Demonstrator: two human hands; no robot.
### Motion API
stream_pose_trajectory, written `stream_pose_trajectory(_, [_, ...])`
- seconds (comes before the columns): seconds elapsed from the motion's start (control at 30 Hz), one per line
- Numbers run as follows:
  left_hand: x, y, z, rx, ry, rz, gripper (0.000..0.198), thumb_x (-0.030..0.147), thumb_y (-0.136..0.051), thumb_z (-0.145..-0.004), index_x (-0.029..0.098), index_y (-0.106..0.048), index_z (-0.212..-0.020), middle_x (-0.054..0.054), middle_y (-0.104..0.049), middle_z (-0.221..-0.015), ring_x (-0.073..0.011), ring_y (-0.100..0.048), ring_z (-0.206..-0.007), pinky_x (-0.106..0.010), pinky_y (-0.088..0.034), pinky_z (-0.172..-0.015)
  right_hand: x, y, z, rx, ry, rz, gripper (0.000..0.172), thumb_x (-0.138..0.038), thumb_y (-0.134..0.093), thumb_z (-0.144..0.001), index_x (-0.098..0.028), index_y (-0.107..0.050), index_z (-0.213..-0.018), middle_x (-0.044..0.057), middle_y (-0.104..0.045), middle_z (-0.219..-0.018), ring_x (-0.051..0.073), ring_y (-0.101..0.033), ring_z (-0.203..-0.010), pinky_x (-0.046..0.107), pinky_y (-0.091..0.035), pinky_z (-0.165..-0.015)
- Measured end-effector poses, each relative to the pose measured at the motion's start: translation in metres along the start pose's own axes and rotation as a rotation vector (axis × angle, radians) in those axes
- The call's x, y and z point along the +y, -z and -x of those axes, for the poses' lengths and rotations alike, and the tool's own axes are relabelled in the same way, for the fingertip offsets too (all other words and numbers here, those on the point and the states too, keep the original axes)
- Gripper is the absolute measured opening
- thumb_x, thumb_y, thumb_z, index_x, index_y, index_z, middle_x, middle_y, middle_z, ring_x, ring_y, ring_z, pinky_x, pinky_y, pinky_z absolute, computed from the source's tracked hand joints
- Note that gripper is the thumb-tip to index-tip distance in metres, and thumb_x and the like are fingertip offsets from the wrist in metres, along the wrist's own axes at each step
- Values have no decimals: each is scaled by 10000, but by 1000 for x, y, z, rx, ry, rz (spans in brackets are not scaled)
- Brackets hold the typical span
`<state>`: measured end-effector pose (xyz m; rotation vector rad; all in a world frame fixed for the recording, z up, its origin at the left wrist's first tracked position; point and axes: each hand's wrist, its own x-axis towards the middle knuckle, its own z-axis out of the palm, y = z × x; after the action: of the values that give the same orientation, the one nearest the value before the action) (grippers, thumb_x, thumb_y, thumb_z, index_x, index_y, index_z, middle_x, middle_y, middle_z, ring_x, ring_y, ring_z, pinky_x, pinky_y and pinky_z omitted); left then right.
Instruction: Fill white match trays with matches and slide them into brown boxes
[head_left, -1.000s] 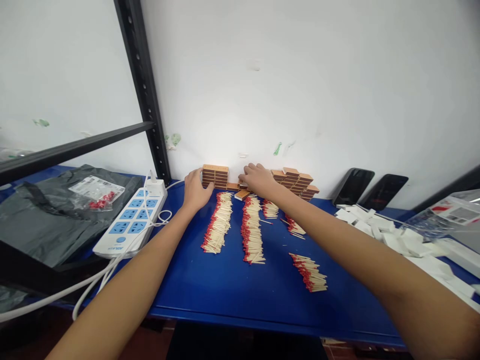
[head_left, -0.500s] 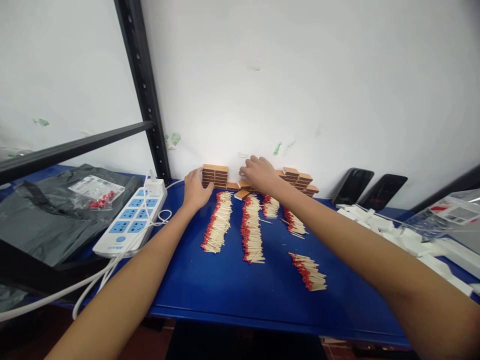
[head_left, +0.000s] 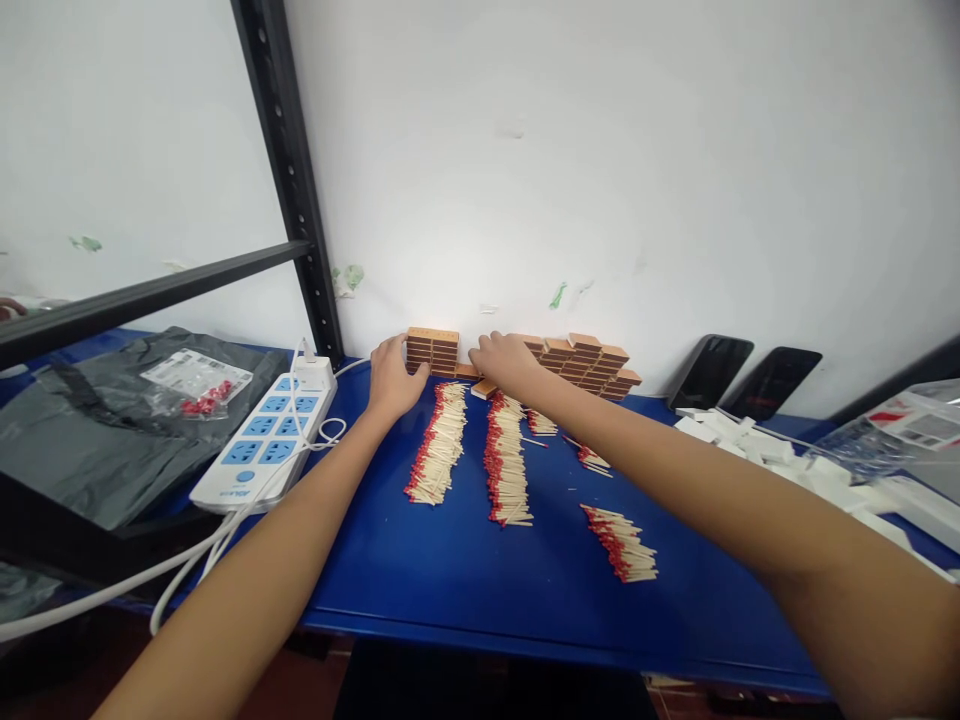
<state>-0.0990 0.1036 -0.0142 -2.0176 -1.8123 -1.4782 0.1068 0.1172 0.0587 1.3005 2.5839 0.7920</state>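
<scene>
Blue tabletop point(head_left: 450, 570), matches point(head_left: 508, 470) short of front edge point(head_left: 555, 655), matchboxes point(head_left: 433, 352) (stacked) behind

Left hand point(head_left: 394, 380): thumb spread from fingers
Right hand point(head_left: 508, 362): fingers bent, knuckles up
Forearms point(head_left: 292, 550): bare, stretched forward

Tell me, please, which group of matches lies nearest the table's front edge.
The rightmost group: it lies well forward of the matchboxes, while the other groups all end farther back.
</scene>
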Motion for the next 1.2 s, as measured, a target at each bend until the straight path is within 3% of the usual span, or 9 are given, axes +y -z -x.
stream_pose_trajectory(0.23, [1,1,0,0,5,6,495,227,-677,-844,184,-571,-1326,-154,-642,-1384,-342,-557,-1349,-529,-398,-1207,14,3,-2,-84,21,-48,285,-69,-585,-923,-81,-718,-1176,222,-638,-1261,263,-703,-1022,328,-504,-791])
stream_pose_trajectory(0.43, [1,0,0,1,3,13,486,224,-676,-840,190,-576,-1315,-151,-644,-1374,-340,-561,-1345,-531,-397,-1208,22,8,0,-119,19,-71,271,-86,-573,-935,-83,-728,-1157,213,-662,-1210,247,-715,-969,319,-507,-796])
stream_pose_trajectory(0.8, [1,1,0,0,4,6,478,227,-673,-842,194,-580,-1310,-144,-650,-1365,-341,-567,-1334,-531,-405,-1199,22,-4,-4,-21,-7,-22,337,-133,-511,-1001,-113,-567,-1333,206,-715,-1208,281,-684,-1113,339,-457,-778])
stream_pose_trajectory(1.03, [0,0,0,-3,3,4,483,229,-681,-839,188,-584,-1311,-152,-645,-1367,-345,-565,-1334,-531,-397,-1208,25,-8,-6,-2,-16,-10,443,-314,-713,-933,-107,-593,-1305,205,-710,-1234,303,-656,-1125,333,-447,-754])
stream_pose_trajectory(1.2, [0,0,0,-6,9,0,481,239,-685,-840,175,-589,-1307,-163,-643,-1364,-349,-564,-1335,-527,-398,-1208,24,-10,-5,9,-31,2,421,-335,-737,-912,-87,-649,-1240,218,-696,-1240,320,-620,-1144,344,-441,-757])
